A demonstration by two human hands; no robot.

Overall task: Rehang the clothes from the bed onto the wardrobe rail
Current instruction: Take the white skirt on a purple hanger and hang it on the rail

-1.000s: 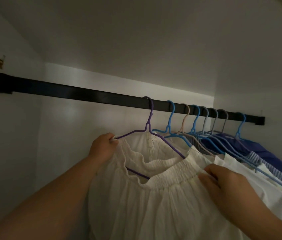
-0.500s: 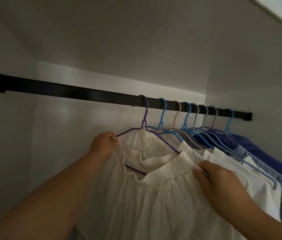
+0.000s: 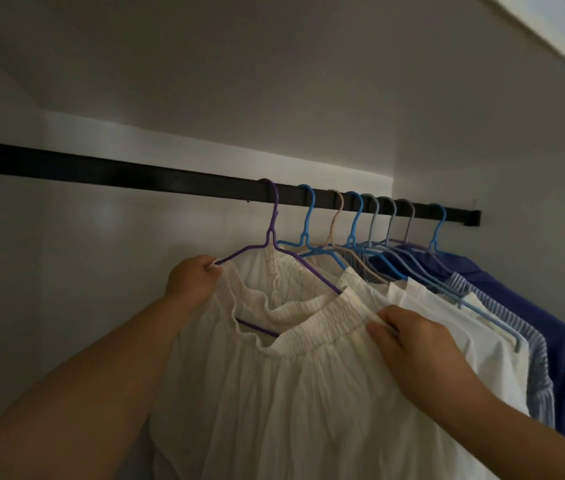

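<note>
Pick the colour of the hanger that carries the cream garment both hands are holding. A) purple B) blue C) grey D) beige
A: the purple hanger hooks over the black rail, its arm runs into the left hand, and the cream garment drapes over it while the right hand pinches the elastic waistband.

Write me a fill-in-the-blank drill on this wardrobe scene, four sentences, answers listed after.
1. The cream garment hangs on a hanger coloured ____.
2. That hanger's hook sits over the black ____.
3. The left hand pinches the hanger's ____ end.
4. The right hand holds the garment's elastic ____.

Missing words: purple; rail; left; waistband.
</note>
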